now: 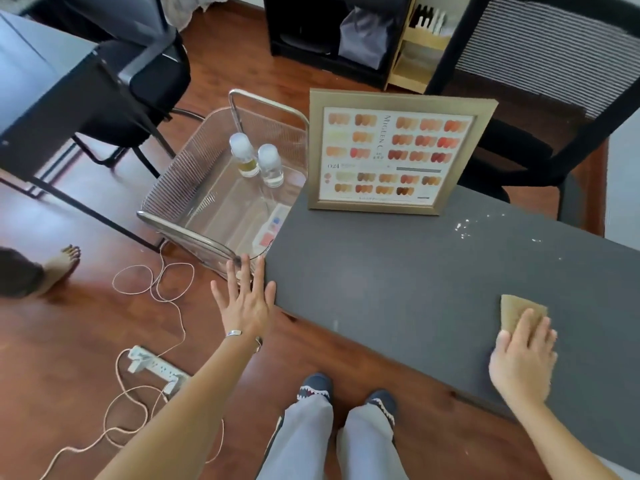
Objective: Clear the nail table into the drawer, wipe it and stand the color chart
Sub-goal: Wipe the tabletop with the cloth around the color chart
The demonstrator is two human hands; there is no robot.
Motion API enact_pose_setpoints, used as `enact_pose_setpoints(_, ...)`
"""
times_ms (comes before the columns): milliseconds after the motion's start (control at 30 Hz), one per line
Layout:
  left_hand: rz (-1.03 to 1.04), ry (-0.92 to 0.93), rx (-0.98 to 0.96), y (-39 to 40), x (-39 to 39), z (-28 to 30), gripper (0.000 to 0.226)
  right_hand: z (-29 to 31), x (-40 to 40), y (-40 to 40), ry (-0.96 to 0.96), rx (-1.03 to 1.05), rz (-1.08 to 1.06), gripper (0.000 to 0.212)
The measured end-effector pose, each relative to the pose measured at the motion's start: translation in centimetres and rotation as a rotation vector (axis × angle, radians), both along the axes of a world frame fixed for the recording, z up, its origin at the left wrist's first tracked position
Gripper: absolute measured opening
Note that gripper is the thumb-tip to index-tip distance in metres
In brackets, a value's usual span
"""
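Observation:
The dark grey nail table (398, 278) runs from the middle to the right. A gold-framed color chart (394, 152) stands upright at its far left corner, leaning back. My right hand (523, 355) lies flat on a tan cloth (517, 308) near the table's front right edge. My left hand (246, 299) hovers with fingers spread at the table's left edge, holding nothing. White crumbs (465, 228) dot the table to the right of the chart. Left of the table stands a clear wire-sided cart bin (194, 188) with two clear bottles (258, 161) and a card inside.
A power strip (156, 367) with a looping pink cord lies on the wood floor at the left. Another person's bare foot (60, 265) shows at the far left. Black chairs stand behind the table and by the desk at the upper left. My feet are below the table edge.

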State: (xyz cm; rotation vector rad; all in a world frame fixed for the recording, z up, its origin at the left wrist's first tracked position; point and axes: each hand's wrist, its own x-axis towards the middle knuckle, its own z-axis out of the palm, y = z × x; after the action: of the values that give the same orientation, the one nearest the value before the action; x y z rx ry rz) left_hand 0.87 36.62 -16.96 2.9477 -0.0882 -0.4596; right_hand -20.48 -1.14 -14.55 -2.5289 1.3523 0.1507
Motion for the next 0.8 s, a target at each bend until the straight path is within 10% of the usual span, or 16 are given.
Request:
enact_pose_setpoints(100, -0.02, -0.01, 0.006, 0.3, 0.2, 0.2, 0.055, -0.6, 6.6, 4.2, -0.077, -0.056, -0.08, 0.059)
enact_pose_setpoints(400, -0.045, 0.025, -0.002, 1.0, 0.4, 0.8, 0.053, -0.9, 6.2, 17.9, -0.131, 0.008, 1.014, 0.056)
enact_pose_setpoints(700, -0.033, -0.028, -0.058, -2.3, 0.2, 2.0, 0.056, -0.4, -0.5, 0.0, -0.064, 0.01, -0.195, 0.059)
enact_pose_setpoints(800, -0.154, -0.095, -0.051, -6.4, -0.5, 2.4, 0.059, 0.0, 7.1, 3.5, -0.067, -0.008, -0.078, 0.06)
